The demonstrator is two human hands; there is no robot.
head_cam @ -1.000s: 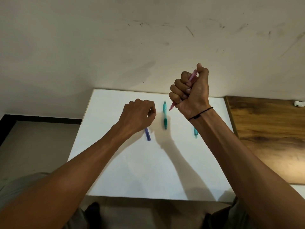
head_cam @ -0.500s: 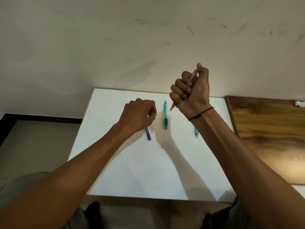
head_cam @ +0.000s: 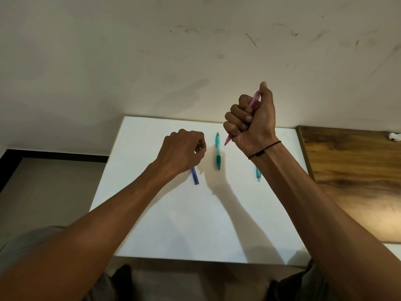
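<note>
**A tight fist on one pen, an unclear hold on the other**

From where I stand, the right hand (head_cam: 251, 120) is raised above the white rectangular table (head_cam: 173, 213). Its grip is clamped in a full fist round a translucent pink plastic pen (head_cam: 254, 100), with the thumb pressed on the top end and the tip pointing down and to the left. Held like that, the point has little fine control. A hard press of the thumb could make the barrel slide through the fingers or send the tip down onto the slim teal click pen (head_cam: 217, 153) lying just below it.

The left hand (head_cam: 182, 153) sits curled low over a translucent blue plastic pen (head_cam: 195, 178). Only the near end of that pen shows on the table, and I cannot tell whether the grip actually pinches it or merely hovers. If the hold is loose, lifting could let the pen roll away across the smooth top.

A pale turquoise pen (head_cam: 258, 176) lies half hidden behind the right forearm. If that arm drops carelessly, it could sweep the pen toward the brown wooden board (head_cam: 347, 170).
</note>
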